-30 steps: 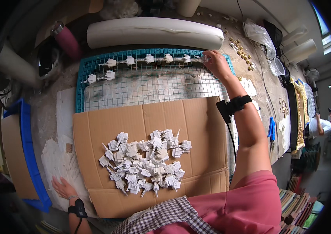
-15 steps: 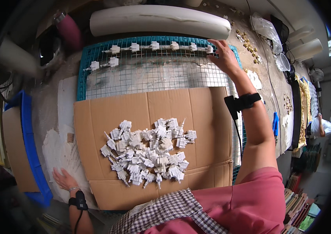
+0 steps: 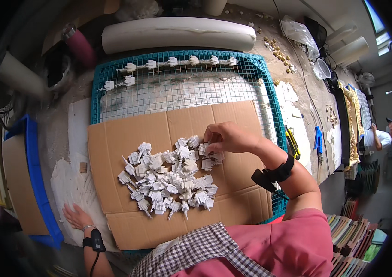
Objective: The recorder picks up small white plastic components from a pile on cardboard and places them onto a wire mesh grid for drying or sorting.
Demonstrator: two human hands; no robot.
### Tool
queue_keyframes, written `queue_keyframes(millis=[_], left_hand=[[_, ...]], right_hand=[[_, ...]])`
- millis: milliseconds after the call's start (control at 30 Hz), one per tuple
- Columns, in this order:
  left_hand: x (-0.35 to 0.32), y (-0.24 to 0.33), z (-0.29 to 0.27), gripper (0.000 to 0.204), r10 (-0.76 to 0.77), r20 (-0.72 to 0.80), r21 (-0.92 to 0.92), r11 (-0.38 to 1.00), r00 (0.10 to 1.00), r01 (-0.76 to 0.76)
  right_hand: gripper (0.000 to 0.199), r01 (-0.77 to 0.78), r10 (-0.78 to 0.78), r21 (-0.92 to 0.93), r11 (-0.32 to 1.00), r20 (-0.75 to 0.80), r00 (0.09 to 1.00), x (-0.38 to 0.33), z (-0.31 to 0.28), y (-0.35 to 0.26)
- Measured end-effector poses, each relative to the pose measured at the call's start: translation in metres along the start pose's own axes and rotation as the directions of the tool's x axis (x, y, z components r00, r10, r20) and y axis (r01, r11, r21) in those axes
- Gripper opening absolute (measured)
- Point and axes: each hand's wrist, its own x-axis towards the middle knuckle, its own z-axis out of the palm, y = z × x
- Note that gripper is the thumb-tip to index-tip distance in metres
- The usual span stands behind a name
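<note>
Mesh [image 3: 270, 87] in a teal frame is lying on the table [image 3: 50, 134]; its far row of white turret-like pieces [image 3: 172, 61] is now standing untouched, six along. Cardboard [image 3: 136, 127] is covering the near part, carrying a heap [image 3: 173, 180] of similar pieces. The right hand [image 3: 233, 137], no longer reaching to the row, is curling over the heap's right edge; whether it's gripping anything, I can't tell. Well apart, the left hand [image 3: 76, 216] is resting with fingers spread.

Right grip [image 3: 232, 137] partly hides white piece [image 3: 203, 148], perhaps pinched; left forearm [image 3: 98, 265] cut off

Small white pieces [image 3: 172, 189]: jumbled on cardboard [image 3: 237, 203], eight on grid [image 3: 177, 92].
</note>
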Motion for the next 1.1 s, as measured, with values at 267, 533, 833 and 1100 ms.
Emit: queue_keyframes(millis=[267, 533, 833, 1100], left_hand=[[-0.001, -0.002, 0.002, 0.047, 0.01, -0.013, 0.017, 1.0, 1.0, -0.01], [0.004, -0.011, 0.007, 0.049, 0.032, -0.035, 0.01, 0.999, 0.999, -0.032], [0.003, -0.011, 0.013, 0.051, 0.014, -0.032, 0.019, 1.0, 0.999, -0.013], [0.002, -0.005, 0.001, 0.051, -0.024, -0.002, 0.038, 0.999, 1.0, 0.024]], right_hand=[[0.03, 0.084, -0.163, -0.508, 0.857, -0.113, 0.98, 0.013, -0.031, 0.01], [0.054, -0.278, 0.075, -0.42, 0.864, -0.44, 0.895, -0.003, -0.007, 0.007], [0.042, -0.106, -0.096, -0.362, 0.926, -0.497, 0.862, -0.008, 0.003, 0.02], [0.028, -0.01, -0.157, -0.296, 0.955, -0.534, 0.831, -0.002, 0.003, 0.027]])
